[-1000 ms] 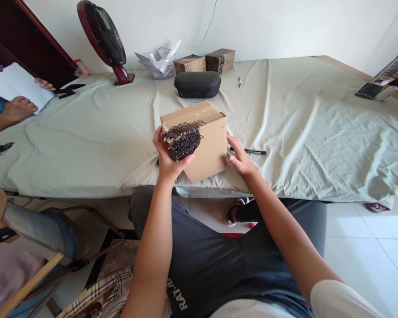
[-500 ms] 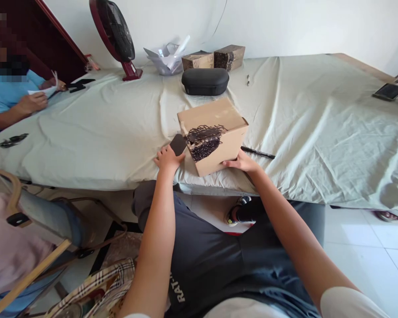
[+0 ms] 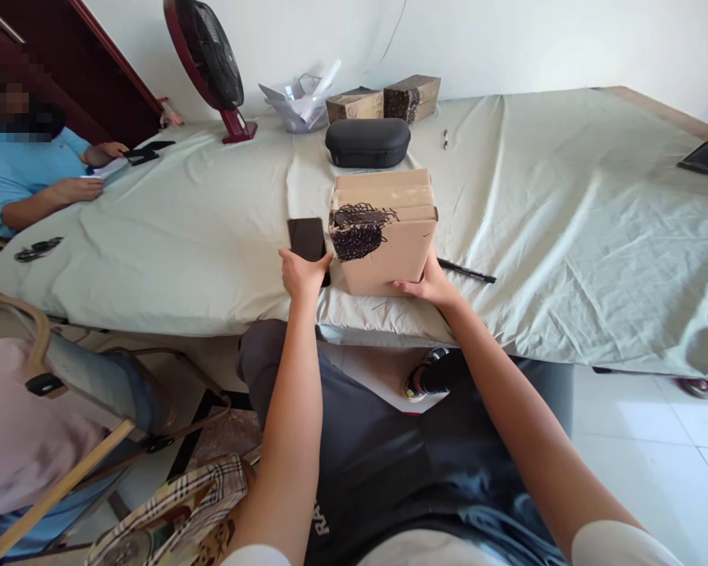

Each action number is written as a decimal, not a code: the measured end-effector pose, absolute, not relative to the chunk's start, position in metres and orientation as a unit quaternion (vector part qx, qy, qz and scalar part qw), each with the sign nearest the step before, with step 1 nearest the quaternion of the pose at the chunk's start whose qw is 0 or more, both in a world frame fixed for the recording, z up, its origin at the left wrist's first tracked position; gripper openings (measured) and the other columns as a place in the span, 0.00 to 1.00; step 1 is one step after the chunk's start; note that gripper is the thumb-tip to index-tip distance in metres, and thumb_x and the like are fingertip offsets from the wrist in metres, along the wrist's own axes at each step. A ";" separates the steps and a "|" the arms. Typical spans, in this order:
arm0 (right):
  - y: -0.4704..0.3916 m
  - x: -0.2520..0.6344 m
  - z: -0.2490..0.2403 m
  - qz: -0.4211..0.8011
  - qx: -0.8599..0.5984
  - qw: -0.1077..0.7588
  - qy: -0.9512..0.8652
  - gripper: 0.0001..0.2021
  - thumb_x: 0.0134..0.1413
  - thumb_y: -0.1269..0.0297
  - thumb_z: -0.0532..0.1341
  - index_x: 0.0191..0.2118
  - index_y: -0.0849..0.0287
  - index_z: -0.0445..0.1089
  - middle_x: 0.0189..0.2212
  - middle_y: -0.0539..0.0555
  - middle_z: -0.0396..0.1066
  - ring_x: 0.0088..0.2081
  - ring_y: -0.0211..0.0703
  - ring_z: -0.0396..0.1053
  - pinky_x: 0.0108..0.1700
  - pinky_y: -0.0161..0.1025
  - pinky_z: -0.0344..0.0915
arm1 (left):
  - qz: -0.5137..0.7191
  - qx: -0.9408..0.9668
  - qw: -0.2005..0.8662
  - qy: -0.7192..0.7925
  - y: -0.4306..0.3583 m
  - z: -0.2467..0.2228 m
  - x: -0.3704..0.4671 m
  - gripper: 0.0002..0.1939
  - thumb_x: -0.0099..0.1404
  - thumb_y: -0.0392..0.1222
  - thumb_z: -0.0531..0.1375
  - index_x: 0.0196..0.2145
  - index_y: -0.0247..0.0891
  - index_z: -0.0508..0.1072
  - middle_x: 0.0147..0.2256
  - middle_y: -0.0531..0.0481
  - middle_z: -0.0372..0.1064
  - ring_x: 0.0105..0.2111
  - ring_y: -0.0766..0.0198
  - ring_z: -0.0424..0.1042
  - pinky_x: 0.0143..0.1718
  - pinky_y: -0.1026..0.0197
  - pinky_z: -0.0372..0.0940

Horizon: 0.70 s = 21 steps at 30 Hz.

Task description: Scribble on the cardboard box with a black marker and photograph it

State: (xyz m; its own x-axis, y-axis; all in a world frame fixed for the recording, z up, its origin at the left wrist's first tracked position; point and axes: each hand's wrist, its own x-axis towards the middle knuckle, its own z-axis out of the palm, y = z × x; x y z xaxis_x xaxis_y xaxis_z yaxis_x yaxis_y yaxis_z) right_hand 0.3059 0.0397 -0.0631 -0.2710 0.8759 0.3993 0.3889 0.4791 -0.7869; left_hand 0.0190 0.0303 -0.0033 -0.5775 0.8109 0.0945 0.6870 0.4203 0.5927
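Near the table's front edge stands a cardboard box [image 3: 383, 251] with black scribble over its left front corner. My right hand [image 3: 428, 283] grips the lower right corner of this box, thumb on the front and the other fingers out of sight behind the side. Just left of the box, my left hand [image 3: 305, 271] is closed around the lower part of a dark smartphone [image 3: 307, 238]. Its thumb and fingertips show at the phone's edges. A black pen [image 3: 466, 271] lies on the cloth to the right of my right hand.
Behind the box sits a black hard case [image 3: 367, 143], with two smaller cartons [image 3: 413, 98] and a plastic basket [image 3: 300, 110] farther back. A fan [image 3: 239, 130] stands at the back left. A person in a blue shirt [image 3: 29, 169] sits at the table's left end.
The box has turned so its front faces me more squarely. My left hand has taken hold of the phone, which now points away from me and shows more of its face.
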 end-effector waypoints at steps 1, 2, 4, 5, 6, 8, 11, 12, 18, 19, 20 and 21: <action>0.040 0.306 -0.063 0.278 -0.425 0.429 -0.747 0.75 0.40 0.19 0.69 0.82 0.53 0.32 0.76 0.70 0.50 0.75 0.77 0.53 0.76 0.73 0.50 | 0.335 0.441 0.092 0.828 0.029 -0.003 0.025 0.41 0.61 0.57 0.72 0.61 0.33 0.60 0.59 0.25 0.75 0.62 0.33 0.76 0.60 0.39 0.73; 0.041 0.307 -0.064 0.273 -0.427 0.430 -0.748 0.75 0.41 0.20 0.69 0.82 0.54 0.31 0.76 0.71 0.49 0.75 0.77 0.52 0.76 0.73 0.49 | 0.374 0.433 0.079 0.816 0.028 -0.004 0.032 0.39 0.61 0.56 0.72 0.60 0.35 0.60 0.59 0.27 0.75 0.62 0.33 0.76 0.60 0.39 0.73; 0.042 0.308 -0.064 0.254 -0.438 0.435 -0.745 0.74 0.42 0.21 0.69 0.82 0.56 0.33 0.75 0.71 0.49 0.75 0.78 0.51 0.76 0.72 0.48 | 0.447 0.416 0.054 0.790 0.027 -0.007 0.045 0.38 0.61 0.53 0.72 0.60 0.37 0.60 0.60 0.29 0.74 0.63 0.35 0.75 0.62 0.39 0.72; 0.042 0.308 -0.065 0.245 -0.444 0.438 -0.742 0.74 0.42 0.21 0.68 0.82 0.56 0.33 0.74 0.72 0.50 0.75 0.78 0.50 0.76 0.72 0.48 | 0.474 0.414 0.043 0.776 0.026 -0.009 0.051 0.39 0.60 0.51 0.72 0.61 0.37 0.59 0.62 0.28 0.72 0.64 0.36 0.74 0.64 0.40 0.71; 0.043 0.309 -0.066 0.239 -0.447 0.442 -0.740 0.73 0.42 0.21 0.68 0.82 0.57 0.34 0.74 0.72 0.50 0.75 0.78 0.49 0.76 0.73 0.49 | 0.497 0.415 0.033 0.761 0.027 -0.011 0.056 0.40 0.60 0.48 0.72 0.62 0.36 0.58 0.63 0.28 0.70 0.66 0.37 0.72 0.65 0.40 0.69; 0.044 0.309 -0.068 0.233 -0.450 0.451 -0.735 0.73 0.42 0.20 0.67 0.82 0.57 0.34 0.73 0.71 0.51 0.74 0.78 0.50 0.76 0.73 0.49 | 0.531 0.425 0.024 0.733 0.028 -0.013 0.064 0.43 0.59 0.44 0.71 0.65 0.34 0.56 0.67 0.26 0.66 0.69 0.37 0.69 0.68 0.42 0.67; 0.045 0.308 -0.069 0.230 -0.452 0.462 -0.727 0.72 0.43 0.20 0.67 0.82 0.57 0.35 0.73 0.71 0.51 0.74 0.78 0.51 0.76 0.74 0.48 | 0.558 0.424 0.039 0.712 0.031 -0.012 0.069 0.45 0.58 0.43 0.71 0.67 0.32 0.55 0.68 0.25 0.65 0.70 0.37 0.68 0.70 0.42 0.65; 0.045 0.308 -0.068 0.230 -0.453 0.464 -0.725 0.72 0.43 0.21 0.67 0.82 0.56 0.34 0.73 0.71 0.50 0.74 0.78 0.51 0.76 0.74 0.48 | 0.563 0.419 0.046 0.711 0.032 -0.010 0.069 0.44 0.58 0.44 0.71 0.66 0.33 0.55 0.67 0.25 0.66 0.69 0.37 0.69 0.69 0.42 0.66; 0.043 0.307 -0.062 0.225 -0.461 0.466 -0.721 0.75 0.41 0.21 0.69 0.82 0.55 0.30 0.73 0.71 0.53 0.77 0.79 0.44 0.76 0.75 0.47 | 0.592 0.404 0.047 0.696 0.028 0.007 0.067 0.35 0.60 0.51 0.70 0.57 0.40 0.58 0.58 0.32 0.74 0.61 0.41 0.76 0.63 0.42 0.71; 0.043 0.306 -0.062 0.224 -0.460 0.468 -0.720 0.75 0.41 0.21 0.69 0.82 0.55 0.30 0.73 0.72 0.53 0.77 0.78 0.44 0.76 0.75 0.47 | 0.596 0.404 0.042 0.693 0.026 0.010 0.067 0.35 0.60 0.52 0.70 0.57 0.41 0.58 0.58 0.32 0.74 0.60 0.41 0.77 0.63 0.41 0.71; 0.043 0.306 -0.062 0.224 -0.460 0.469 -0.720 0.74 0.41 0.21 0.68 0.82 0.55 0.32 0.73 0.72 0.52 0.77 0.78 0.44 0.76 0.75 0.47 | 0.599 0.404 0.036 0.690 0.024 0.013 0.067 0.36 0.59 0.53 0.70 0.57 0.41 0.57 0.57 0.32 0.73 0.60 0.40 0.76 0.63 0.41 0.70; 0.043 0.306 -0.061 0.224 -0.461 0.470 -0.719 0.74 0.42 0.21 0.68 0.82 0.55 0.33 0.74 0.71 0.52 0.77 0.78 0.45 0.76 0.74 0.47 | 0.601 0.407 0.030 0.687 0.021 0.015 0.067 0.37 0.58 0.54 0.71 0.57 0.41 0.57 0.58 0.32 0.73 0.60 0.39 0.76 0.64 0.39 0.70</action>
State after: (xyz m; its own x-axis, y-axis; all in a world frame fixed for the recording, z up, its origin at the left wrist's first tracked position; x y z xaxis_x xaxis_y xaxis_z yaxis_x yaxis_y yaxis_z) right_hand 0.3064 0.0425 -0.0613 -0.1330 0.8732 0.4689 0.4529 0.4743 -0.7549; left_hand 0.0673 0.0215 0.0154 -0.6664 0.5955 0.4486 0.5233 -0.0550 0.8504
